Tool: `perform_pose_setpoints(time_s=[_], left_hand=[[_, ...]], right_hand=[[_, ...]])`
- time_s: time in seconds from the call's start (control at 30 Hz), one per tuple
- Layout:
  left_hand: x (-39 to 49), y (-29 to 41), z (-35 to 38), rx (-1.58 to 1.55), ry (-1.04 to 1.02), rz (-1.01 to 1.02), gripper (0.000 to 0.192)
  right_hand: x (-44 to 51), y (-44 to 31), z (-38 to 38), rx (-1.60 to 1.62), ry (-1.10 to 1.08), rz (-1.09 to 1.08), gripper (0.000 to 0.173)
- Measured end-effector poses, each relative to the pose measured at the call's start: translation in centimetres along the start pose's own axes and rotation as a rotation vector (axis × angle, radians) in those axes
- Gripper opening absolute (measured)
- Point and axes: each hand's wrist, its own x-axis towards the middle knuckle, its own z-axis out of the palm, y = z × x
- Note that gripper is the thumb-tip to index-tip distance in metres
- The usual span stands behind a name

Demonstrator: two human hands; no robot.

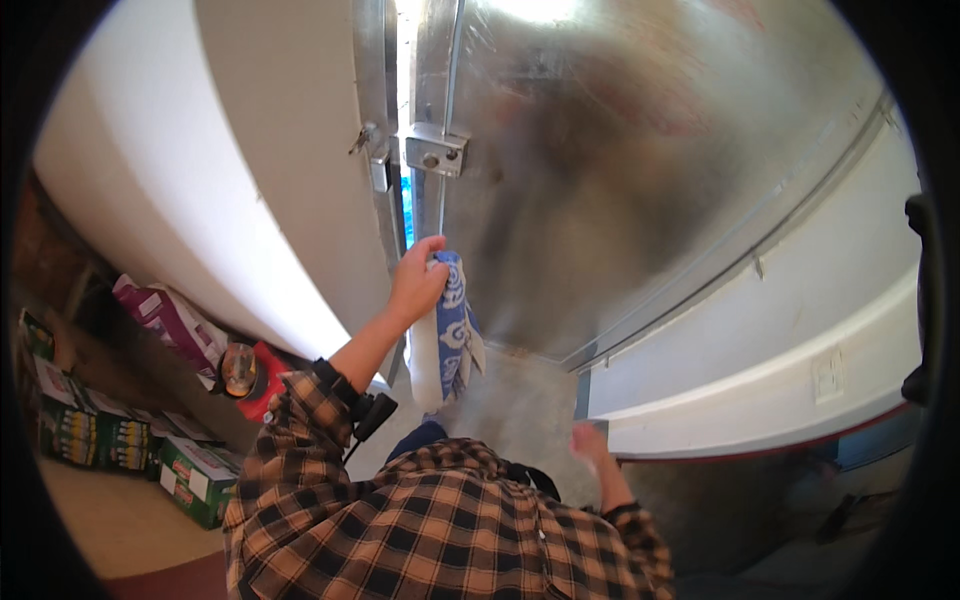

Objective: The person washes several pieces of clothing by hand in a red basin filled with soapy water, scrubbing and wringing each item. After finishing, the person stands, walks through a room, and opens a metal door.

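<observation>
My left hand point(421, 276), arm stretched forward, grips the top of a folded blue and white patterned cloth point(454, 322), which hangs down in front of the edge of a metal door point(570, 195). The door stands slightly ajar, with bright light in the gap. Above the hand, a metal lock case point(436, 150) is fixed to the door's edge. Across the gap, keys point(361, 139) hang near a strike plate point(380, 172) on the frame. My right hand point(589, 442) is low on the right beside the white wall, blurred; its fingers look curled, and what is in it cannot be told.
Green cartons point(196, 480) of bottles or cans stand at the lower left. Near them are a purple and white package point(174, 322) and a red object point(264, 382) with a clear container. A curved white wall point(757, 360) runs along the right.
</observation>
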Motion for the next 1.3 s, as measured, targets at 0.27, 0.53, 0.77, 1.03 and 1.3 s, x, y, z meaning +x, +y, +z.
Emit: perform_pose_setpoints(time_s=[0.27, 0.53, 0.77, 1.03, 1.3], left_hand=[[13.2, -4.6, 4.8, 0.288, 0.004, 0.019, 0.046], [16.0, -2.5, 7.5, 0.613, -0.007, -0.08, 0.032], [16.8, -2.2, 8.4, 0.713, 0.046, -0.162, 0.033], [17.1, -2.8, 8.7, 0.512, -0.063, -0.313, 0.044], [16.5, -1.4, 6.1, 0.312, -0.064, 0.056, 0.022]], right_hand=[[-10.9, 7.6, 6.9, 1.356, -0.256, 1.573, 0.012], [7.2, 16.2, 5.2, 1.386, -0.479, 1.27, 0.014], [31.0, 13.0, -3.2, 1.125, -0.547, 0.421, 0.02], [39.4, -3.7, -15.4, 0.859, -0.147, -0.296, 0.027], [41.0, -14.6, -25.4, 0.793, 0.48, -0.434, 0.032]])
